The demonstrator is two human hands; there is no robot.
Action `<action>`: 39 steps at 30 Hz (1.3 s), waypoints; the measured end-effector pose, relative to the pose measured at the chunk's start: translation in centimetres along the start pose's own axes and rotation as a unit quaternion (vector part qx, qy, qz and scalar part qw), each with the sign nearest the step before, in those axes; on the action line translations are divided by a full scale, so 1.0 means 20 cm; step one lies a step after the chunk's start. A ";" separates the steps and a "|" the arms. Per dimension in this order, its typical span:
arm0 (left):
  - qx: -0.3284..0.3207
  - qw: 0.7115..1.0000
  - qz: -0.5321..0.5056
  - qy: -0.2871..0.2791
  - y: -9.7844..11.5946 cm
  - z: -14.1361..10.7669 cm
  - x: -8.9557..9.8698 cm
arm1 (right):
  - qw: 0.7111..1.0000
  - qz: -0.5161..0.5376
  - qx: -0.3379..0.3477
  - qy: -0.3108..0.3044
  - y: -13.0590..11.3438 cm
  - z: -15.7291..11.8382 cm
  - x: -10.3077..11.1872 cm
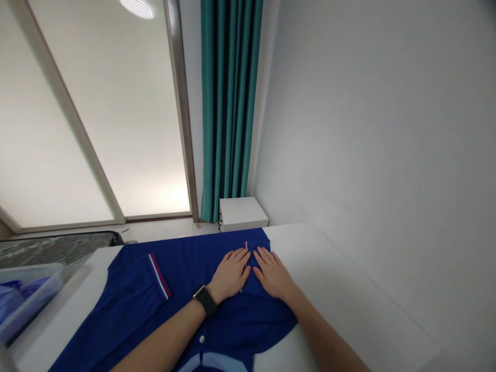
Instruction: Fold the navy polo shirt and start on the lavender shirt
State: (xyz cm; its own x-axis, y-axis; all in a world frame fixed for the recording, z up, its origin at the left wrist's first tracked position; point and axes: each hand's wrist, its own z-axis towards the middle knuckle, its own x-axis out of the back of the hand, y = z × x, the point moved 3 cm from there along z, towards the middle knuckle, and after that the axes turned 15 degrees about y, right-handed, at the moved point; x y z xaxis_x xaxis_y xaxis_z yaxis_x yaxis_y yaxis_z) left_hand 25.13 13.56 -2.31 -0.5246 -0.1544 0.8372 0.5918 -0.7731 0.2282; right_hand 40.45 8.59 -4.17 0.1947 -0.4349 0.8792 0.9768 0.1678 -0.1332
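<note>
A dark blue polo shirt (182, 268) lies spread on the white table, its light blue collar toward me and a white button just above it. On the left, one sleeve ends in a red and white striped cuff. My left hand (229, 274), with a dark watch (205, 300) on its wrist, rests flat on the shirt beside the other striped cuff, which it partly hides. Close to its right, my right hand (274, 274) also presses flat on the folded-in sleeve. The fingers of both hands are stretched out.
A clear plastic bin (46, 289) holding blue and purple cloth stands at the left. Beyond the white table (321, 274) are a small white cabinet (242, 211), a green curtain (230, 103) and frosted sliding doors (127, 129). A grey wall (368, 129) borders the right.
</note>
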 end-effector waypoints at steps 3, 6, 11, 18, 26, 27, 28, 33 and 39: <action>-0.006 1.000 0.006 -0.007 -0.02 0.00 0.01 | 1.000 0.021 -0.008 0.012 0.04 0.00 -0.01; -0.025 0.999 0.023 0.003 -0.02 0.01 0.03 | 0.997 0.049 -0.026 0.049 0.15 0.00 -0.01; -0.083 0.997 0.008 -0.003 0.04 0.01 0.07 | 0.994 0.041 -0.065 0.075 0.36 -0.02 -0.02; -0.133 0.988 -0.029 -0.071 0.11 -0.08 0.09 | 0.996 0.007 -0.068 0.058 0.38 -0.05 -0.03; -0.243 0.967 -0.025 -0.070 0.14 -0.09 0.27 | 0.997 -0.009 -0.057 0.041 0.36 -0.05 0.01; -0.246 0.967 -0.016 -0.071 0.14 -0.09 0.28 | 0.998 -0.007 -0.059 0.038 0.36 -0.05 0.02; -0.246 0.967 -0.008 -0.071 0.13 -0.10 0.29 | 0.998 -0.005 -0.060 0.034 0.35 -0.06 0.03; -0.236 0.970 0.003 -0.064 0.12 -0.12 0.28 | 0.998 0.024 -0.053 0.015 0.31 -0.16 0.08; -0.246 0.968 0.038 -0.033 0.13 -0.09 0.31 | 0.998 0.018 -0.055 0.004 0.24 -0.24 0.12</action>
State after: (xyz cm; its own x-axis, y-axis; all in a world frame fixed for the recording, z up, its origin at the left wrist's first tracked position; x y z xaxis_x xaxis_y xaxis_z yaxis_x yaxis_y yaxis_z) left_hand 22.31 9.54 2.49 -0.4415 -0.1946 0.8759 0.2545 -0.9633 -0.0857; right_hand 46.10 4.14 -4.86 0.2295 -0.4384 0.8690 0.9731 0.0852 -0.2141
